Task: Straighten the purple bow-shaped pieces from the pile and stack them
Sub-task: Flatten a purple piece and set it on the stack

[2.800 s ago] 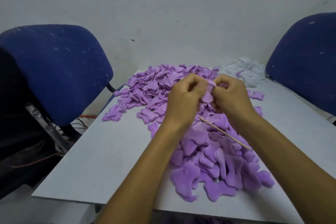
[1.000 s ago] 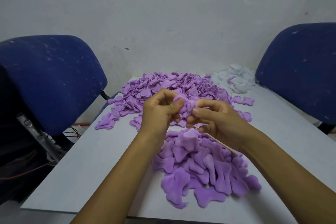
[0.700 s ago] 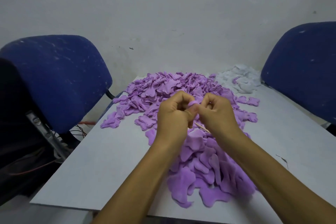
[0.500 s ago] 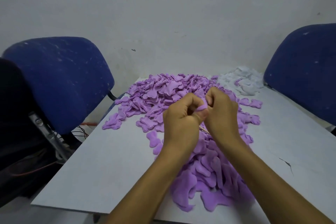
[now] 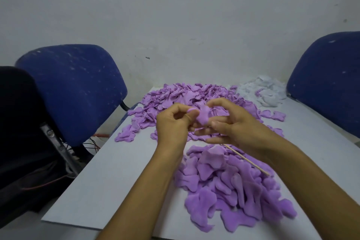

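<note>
Both hands, left hand and right hand, pinch one soft, crumpled purple fleece piece above fuzzy bow-shaped pieces heaped on the smooth grey table.

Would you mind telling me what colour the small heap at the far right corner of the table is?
White, with a little purple mixed in; head view.

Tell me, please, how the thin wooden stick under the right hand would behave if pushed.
The wooden stick looks thin and straight, so probably light and stiff. It lies on the soft near pile of purple pieces, so it would likely slide or snag rather than roll.
</note>
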Tool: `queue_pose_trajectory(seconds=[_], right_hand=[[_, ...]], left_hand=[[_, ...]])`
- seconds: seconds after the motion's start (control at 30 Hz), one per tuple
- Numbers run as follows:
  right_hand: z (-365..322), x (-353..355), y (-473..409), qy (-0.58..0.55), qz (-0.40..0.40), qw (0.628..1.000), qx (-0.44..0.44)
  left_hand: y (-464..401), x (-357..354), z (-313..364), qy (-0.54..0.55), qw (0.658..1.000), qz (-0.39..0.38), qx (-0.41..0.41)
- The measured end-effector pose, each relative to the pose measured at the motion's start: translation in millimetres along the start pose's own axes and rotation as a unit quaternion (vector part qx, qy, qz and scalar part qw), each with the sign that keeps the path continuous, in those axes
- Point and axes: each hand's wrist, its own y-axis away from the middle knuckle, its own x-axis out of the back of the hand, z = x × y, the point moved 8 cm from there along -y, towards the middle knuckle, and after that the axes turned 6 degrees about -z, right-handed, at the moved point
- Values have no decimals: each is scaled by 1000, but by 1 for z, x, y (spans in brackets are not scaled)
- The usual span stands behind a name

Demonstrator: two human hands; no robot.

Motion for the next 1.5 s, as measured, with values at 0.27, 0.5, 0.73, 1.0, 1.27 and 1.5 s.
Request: queue_pose_trajectory(seconds=[0.27,0.5,0.73,1.0,1.27,1.5], right_hand=[[-9,16,1,123,133,982,58],[-8,32,11,120,208,969,65],[11,26,12,-30,236,971,29],[11,27,9,-21,264,964,1],[7,46,20,33,331,943,26],[-2,45,21,88,334,937,49]], left_hand=[[4,-19,-13,27,993,-88,71],[7,-29,-26,71,962,-202,172],[17,-43,-42,189,934,-161,256],[33,-73,-21,285,877,-301,244],[27,-65,-17,12,953,-269,137],[28,-65,-7,-26,966,-248,74]])
